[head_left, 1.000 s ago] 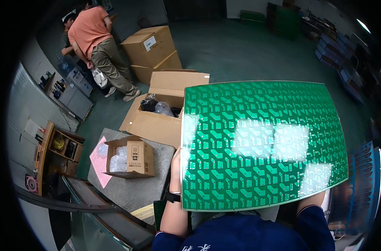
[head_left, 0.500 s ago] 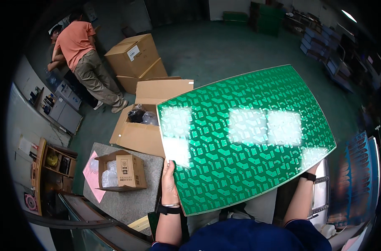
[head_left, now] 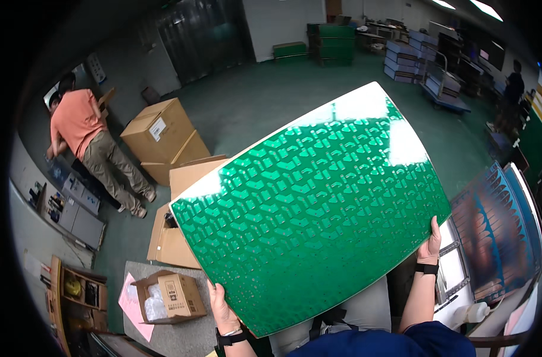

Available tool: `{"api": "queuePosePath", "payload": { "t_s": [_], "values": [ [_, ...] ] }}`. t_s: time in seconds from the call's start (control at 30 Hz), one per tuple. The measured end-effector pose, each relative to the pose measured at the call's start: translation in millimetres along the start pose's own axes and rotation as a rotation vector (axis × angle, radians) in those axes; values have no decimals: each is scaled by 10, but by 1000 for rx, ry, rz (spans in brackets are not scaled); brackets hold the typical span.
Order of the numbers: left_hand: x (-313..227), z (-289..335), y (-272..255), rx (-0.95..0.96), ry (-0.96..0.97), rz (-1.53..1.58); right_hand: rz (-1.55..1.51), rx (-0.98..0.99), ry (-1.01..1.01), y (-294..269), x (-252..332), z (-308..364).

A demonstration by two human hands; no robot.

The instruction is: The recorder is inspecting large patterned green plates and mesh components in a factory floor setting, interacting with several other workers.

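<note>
A large green circuit board panel (head_left: 312, 232) with rows of small lighter shapes fills the middle of the view, tilted and held up in front of my body. Bright reflections lie along its far edge and corners. My left hand (head_left: 221, 306) grips its near left edge, thumb on top and the other fingers out of sight beneath. At the right edge, near the corner, my right hand (head_left: 430, 243) holds it too, fingers partly hidden under the panel. Both wrists wear dark bands.
An open small carton (head_left: 184, 294) with clear plastic bags stands on a grey surface at left. Beyond are large cardboard boxes (head_left: 158, 131) and two people (head_left: 83, 128). A blue-patterned screen frame (head_left: 497, 226) leans at right; a loaded trolley (head_left: 443, 89) stands farther off.
The panel has shifted left and tilted, so its reflections have moved to the far edge and corners. My right hand now shows more at its edge. The view has turned upward and right.
</note>
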State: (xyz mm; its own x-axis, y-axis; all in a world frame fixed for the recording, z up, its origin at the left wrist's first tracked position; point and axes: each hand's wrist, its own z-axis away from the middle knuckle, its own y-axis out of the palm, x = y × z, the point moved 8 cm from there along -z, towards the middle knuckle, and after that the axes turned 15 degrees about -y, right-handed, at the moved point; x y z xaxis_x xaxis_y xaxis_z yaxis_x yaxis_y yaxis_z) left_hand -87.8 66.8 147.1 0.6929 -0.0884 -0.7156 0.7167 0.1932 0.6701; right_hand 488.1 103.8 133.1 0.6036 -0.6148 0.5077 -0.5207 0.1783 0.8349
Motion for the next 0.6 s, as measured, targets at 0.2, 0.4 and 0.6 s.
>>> {"api": "queuePosePath", "payload": {
  "t_s": [0.2, 0.4, 0.6],
  "values": [
    [75, -1, -30, 33, 1, -26, 74, 27, -97, 225, 129, 60],
    [152, 24, -35, -17, -8, -48, 92, 24, -105, 320, 203, 82],
    [186, 174, 198, -13, -49, -29, 129, 43, -109, 536, 359, 146]
  ]
}}
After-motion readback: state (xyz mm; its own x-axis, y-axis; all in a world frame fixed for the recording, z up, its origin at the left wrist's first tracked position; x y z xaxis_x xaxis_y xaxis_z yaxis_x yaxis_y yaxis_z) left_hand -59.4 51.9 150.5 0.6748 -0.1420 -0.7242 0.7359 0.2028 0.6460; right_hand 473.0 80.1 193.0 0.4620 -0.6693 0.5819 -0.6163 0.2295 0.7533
